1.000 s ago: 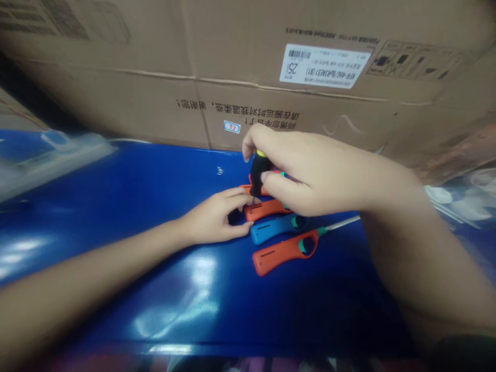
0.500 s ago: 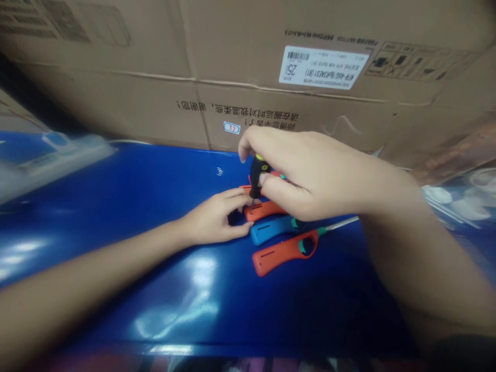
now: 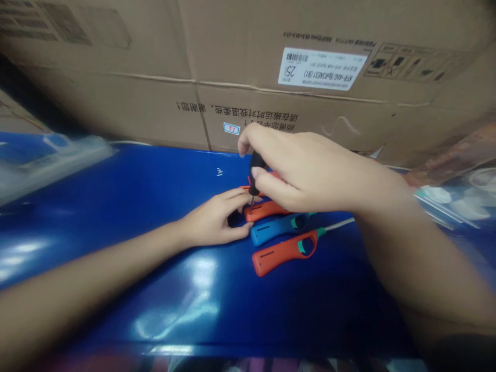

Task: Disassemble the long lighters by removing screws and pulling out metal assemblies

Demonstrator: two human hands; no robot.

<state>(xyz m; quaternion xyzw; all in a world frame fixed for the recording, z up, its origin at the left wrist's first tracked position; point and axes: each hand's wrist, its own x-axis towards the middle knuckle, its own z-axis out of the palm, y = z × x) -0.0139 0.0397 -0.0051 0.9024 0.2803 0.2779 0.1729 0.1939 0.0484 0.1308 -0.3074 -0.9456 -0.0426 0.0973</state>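
In my right hand (image 3: 298,168) is a black-handled screwdriver (image 3: 254,178), held nearly upright. Its thin tip meets the rear end of an orange lighter (image 3: 267,210), a long-nosed kind lying flat. My left hand (image 3: 219,218) rests on the table, thumb and fingers closed about that same lighter's end. Just nearer lies a blue lighter (image 3: 273,230), and nearest of all an orange lighter with a green trigger (image 3: 284,253). Behind the held one, partly covered by my hands, more orange-red plastic shows.
A large cardboard box (image 3: 240,57) stands along the back of the blue table (image 3: 186,310). To the left sits a blurred whitish object (image 3: 54,160). White parts and thin rods (image 3: 453,204) lie at the right.
My right hand has turned the screwdriver slightly, so its handle shows differently between the fingers. Both hands keep nearly the same place, and the lighters lie as before.
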